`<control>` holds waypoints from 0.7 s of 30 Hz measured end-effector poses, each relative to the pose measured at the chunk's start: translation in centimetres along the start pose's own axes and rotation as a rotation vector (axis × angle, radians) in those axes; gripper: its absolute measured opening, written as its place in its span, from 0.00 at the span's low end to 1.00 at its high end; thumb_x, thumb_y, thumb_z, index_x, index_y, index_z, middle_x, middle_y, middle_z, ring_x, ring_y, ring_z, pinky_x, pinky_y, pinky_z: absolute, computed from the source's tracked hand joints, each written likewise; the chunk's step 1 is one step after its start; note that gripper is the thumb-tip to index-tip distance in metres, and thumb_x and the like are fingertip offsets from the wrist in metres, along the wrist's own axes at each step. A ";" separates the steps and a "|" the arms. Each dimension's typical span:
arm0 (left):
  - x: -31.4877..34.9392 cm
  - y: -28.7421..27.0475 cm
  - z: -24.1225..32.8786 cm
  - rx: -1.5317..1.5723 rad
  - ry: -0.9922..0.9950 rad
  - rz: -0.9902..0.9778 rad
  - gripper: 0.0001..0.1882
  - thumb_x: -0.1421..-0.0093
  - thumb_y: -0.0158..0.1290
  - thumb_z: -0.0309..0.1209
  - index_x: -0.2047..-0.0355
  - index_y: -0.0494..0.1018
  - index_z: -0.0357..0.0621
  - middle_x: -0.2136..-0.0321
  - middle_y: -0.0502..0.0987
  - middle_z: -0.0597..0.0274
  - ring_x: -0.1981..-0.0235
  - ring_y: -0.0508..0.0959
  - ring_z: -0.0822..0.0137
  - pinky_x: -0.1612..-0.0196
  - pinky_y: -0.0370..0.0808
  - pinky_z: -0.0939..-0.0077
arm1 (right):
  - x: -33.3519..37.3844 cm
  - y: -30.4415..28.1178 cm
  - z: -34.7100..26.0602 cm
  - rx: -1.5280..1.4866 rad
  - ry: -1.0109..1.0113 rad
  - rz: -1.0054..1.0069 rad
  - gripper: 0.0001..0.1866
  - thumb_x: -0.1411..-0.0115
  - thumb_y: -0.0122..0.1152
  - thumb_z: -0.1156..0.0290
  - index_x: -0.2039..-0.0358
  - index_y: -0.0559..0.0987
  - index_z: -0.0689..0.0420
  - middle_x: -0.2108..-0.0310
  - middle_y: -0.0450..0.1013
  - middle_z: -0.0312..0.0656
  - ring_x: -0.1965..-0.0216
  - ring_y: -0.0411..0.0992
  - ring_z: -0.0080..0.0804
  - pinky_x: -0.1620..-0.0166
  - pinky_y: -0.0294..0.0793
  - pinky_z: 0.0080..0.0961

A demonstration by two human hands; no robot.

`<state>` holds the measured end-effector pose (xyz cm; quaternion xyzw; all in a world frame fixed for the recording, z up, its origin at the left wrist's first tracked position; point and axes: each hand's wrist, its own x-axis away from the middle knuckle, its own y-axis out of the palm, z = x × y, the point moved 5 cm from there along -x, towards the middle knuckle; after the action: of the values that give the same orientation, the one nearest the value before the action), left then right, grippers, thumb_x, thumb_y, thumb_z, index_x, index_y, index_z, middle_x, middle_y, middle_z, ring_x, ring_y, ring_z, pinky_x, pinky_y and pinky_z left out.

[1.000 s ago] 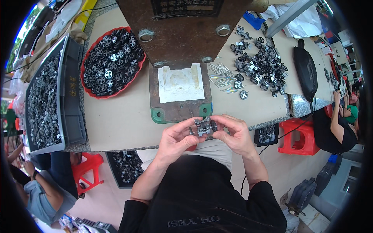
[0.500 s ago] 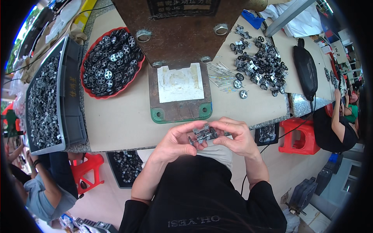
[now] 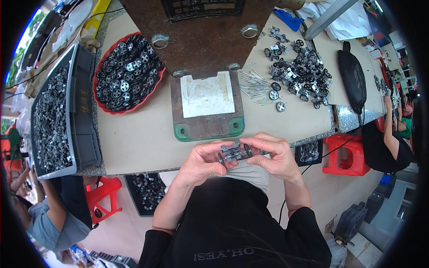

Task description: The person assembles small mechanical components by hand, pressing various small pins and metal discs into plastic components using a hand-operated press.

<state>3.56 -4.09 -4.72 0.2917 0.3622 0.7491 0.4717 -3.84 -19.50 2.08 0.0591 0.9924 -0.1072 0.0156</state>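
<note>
Between my two hands, just in front of the table edge, is a small grey toy car chassis [image 3: 232, 152] with black wheels at its ends. My left hand [image 3: 201, 160] grips its left end with thumb and fingers, next to one wheel. At the other end, my right hand [image 3: 277, 157] pinches around the black wheel [image 3: 247, 151] with thumb and forefinger. Fingers hide parts of the chassis. Beyond my hands stands a heavy brown press [image 3: 205, 40]; its green-edged base [image 3: 208, 129] carries a white plate [image 3: 208, 100].
A red bowl [image 3: 95, 85] full of black wheels stands left of the press. Further left is a grey crate [image 3: 85, 111] of small grey parts. Thin metal axles [image 3: 257, 87] and a heap of wheeled chassis [image 3: 299, 73] lie right, near a black pouch [image 3: 352, 78]. People sit on both sides.
The chassis has turned slightly in my hands, and the wheel by my right fingers shows more clearly. Both hands keep hold of it and stay in nearly the same place.
</note>
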 end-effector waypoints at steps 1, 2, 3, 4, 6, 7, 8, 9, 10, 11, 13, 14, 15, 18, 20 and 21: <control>0.0 0.3 0.0 0.021 0.001 -0.037 0.34 0.53 0.63 0.19 0.45 0.67 0.42 0.51 0.72 0.54 0.60 0.78 0.63 0.57 0.78 0.75 | 0.0 -0.1 0.0 0.000 -0.001 0.002 0.23 0.54 0.65 0.84 0.54 0.77 0.61 0.66 0.75 0.40 0.68 0.73 0.25 0.63 0.73 0.21; -0.1 0.5 0.0 0.020 0.000 -0.039 0.34 0.53 0.63 0.19 0.45 0.67 0.42 0.51 0.72 0.54 0.60 0.78 0.63 0.57 0.78 0.75 | 0.1 -0.2 0.0 0.013 -0.001 0.013 0.23 0.54 0.66 0.83 0.54 0.78 0.61 0.66 0.75 0.40 0.68 0.72 0.25 0.63 0.72 0.21; -0.1 0.8 0.1 0.009 -0.008 -0.009 0.32 0.51 0.62 0.19 0.44 0.66 0.42 0.52 0.73 0.54 0.61 0.78 0.65 0.61 0.77 0.77 | 0.1 -0.2 0.0 0.026 -0.002 0.024 0.23 0.54 0.66 0.82 0.54 0.78 0.61 0.67 0.75 0.40 0.69 0.72 0.25 0.63 0.72 0.21; -0.2 0.9 0.2 -0.001 -0.015 0.021 0.31 0.49 0.60 0.19 0.44 0.66 0.41 0.54 0.75 0.54 0.61 0.78 0.67 0.64 0.77 0.80 | 0.1 -0.3 0.0 0.026 -0.003 0.025 0.23 0.54 0.66 0.82 0.54 0.78 0.61 0.67 0.75 0.40 0.69 0.72 0.25 0.63 0.72 0.21; 0.0 1.1 0.4 -0.073 -0.028 0.073 0.29 0.46 0.59 0.20 0.44 0.66 0.41 0.56 0.76 0.55 0.61 0.78 0.69 0.66 0.75 0.82 | 0.0 -0.4 0.1 0.069 0.007 0.052 0.22 0.54 0.67 0.81 0.55 0.78 0.61 0.67 0.75 0.40 0.70 0.71 0.25 0.65 0.72 0.21; 0.2 1.0 0.5 -0.143 -0.042 0.127 0.26 0.44 0.57 0.21 0.44 0.65 0.40 0.58 0.77 0.56 0.61 0.78 0.71 0.68 0.74 0.83 | 0.1 -0.4 0.1 0.069 0.008 0.052 0.22 0.54 0.67 0.81 0.55 0.78 0.61 0.67 0.75 0.40 0.70 0.71 0.25 0.65 0.72 0.21; 0.2 1.4 0.5 -0.143 -0.042 0.128 0.26 0.44 0.57 0.21 0.44 0.65 0.40 0.58 0.77 0.56 0.61 0.78 0.71 0.68 0.74 0.83 | 0.1 -0.4 0.2 0.078 0.010 0.057 0.22 0.54 0.67 0.80 0.55 0.78 0.61 0.67 0.75 0.40 0.70 0.71 0.25 0.65 0.72 0.21; 0.2 1.5 0.6 -0.223 -0.022 0.205 0.24 0.43 0.55 0.21 0.45 0.66 0.37 0.61 0.77 0.55 0.62 0.79 0.70 0.63 0.76 0.80 | 0.1 -0.4 0.3 0.087 0.012 0.062 0.22 0.54 0.67 0.79 0.55 0.78 0.62 0.68 0.75 0.40 0.71 0.70 0.25 0.66 0.71 0.22; 0.2 1.7 0.8 -0.303 -0.003 0.283 0.21 0.41 0.53 0.21 0.46 0.67 0.34 0.63 0.78 0.53 0.64 0.79 0.69 0.58 0.78 0.76 | 0.1 -0.4 0.3 0.086 0.012 0.061 0.22 0.54 0.67 0.79 0.55 0.78 0.62 0.68 0.75 0.40 0.71 0.70 0.25 0.66 0.71 0.22; 0.1 2.0 0.8 -0.302 -0.003 0.284 0.21 0.41 0.53 0.21 0.46 0.67 0.34 0.63 0.78 0.53 0.64 0.79 0.69 0.58 0.78 0.76 | 0.1 -0.3 0.3 0.099 0.021 0.065 0.21 0.54 0.67 0.79 0.55 0.78 0.62 0.68 0.75 0.40 0.71 0.70 0.25 0.66 0.71 0.22; 0.1 2.3 1.0 -0.427 0.032 0.376 0.20 0.41 0.51 0.20 0.48 0.67 0.33 0.64 0.78 0.55 0.65 0.79 0.71 0.58 0.78 0.77 | 0.1 -0.2 0.4 0.111 0.030 0.069 0.21 0.53 0.67 0.79 0.56 0.78 0.62 0.68 0.75 0.40 0.71 0.70 0.26 0.66 0.71 0.22; 0.1 2.4 1.0 -0.427 0.031 0.376 0.20 0.41 0.51 0.20 0.48 0.67 0.33 0.64 0.78 0.55 0.65 0.79 0.71 0.58 0.78 0.77 | 0.0 -0.2 0.5 0.107 0.021 0.077 0.21 0.53 0.67 0.79 0.56 0.78 0.62 0.68 0.75 0.40 0.71 0.70 0.26 0.66 0.71 0.22; 0.1 2.4 1.0 -0.459 0.034 0.394 0.19 0.41 0.51 0.20 0.48 0.68 0.32 0.64 0.78 0.55 0.65 0.79 0.71 0.59 0.78 0.77 | 0.0 -0.2 0.5 0.103 0.012 0.086 0.21 0.53 0.67 0.79 0.56 0.78 0.62 0.69 0.75 0.40 0.71 0.70 0.25 0.66 0.71 0.22; 0.1 2.6 1.0 -0.498 0.063 0.408 0.19 0.41 0.50 0.19 0.48 0.68 0.33 0.65 0.78 0.59 0.66 0.78 0.75 0.64 0.75 0.82 | 0.0 -0.1 0.5 0.101 0.029 0.097 0.20 0.53 0.68 0.79 0.56 0.78 0.62 0.70 0.75 0.40 0.73 0.69 0.24 0.67 0.71 0.22; 0.1 2.6 1.1 -0.502 0.091 0.404 0.19 0.40 0.49 0.19 0.48 0.68 0.34 0.65 0.77 0.61 0.67 0.77 0.79 0.70 0.72 0.87 | 0.1 -0.1 0.7 0.091 0.046 0.096 0.19 0.53 0.68 0.77 0.57 0.79 0.63 0.71 0.74 0.39 0.74 0.69 0.23 0.68 0.71 0.21; 0.1 2.7 1.1 -0.526 0.096 0.402 0.19 0.41 0.49 0.18 0.48 0.68 0.34 0.66 0.77 0.61 0.67 0.77 0.79 0.70 0.72 0.87 | 0.1 -0.1 0.8 0.081 0.064 0.096 0.18 0.52 0.68 0.76 0.58 0.79 0.63 0.72 0.74 0.39 0.75 0.69 0.22 0.69 0.70 0.21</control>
<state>3.07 -4.45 -1.88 0.1898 0.1134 0.9079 0.3560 -3.92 -19.81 1.30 0.1107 0.9832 -0.1444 -0.0134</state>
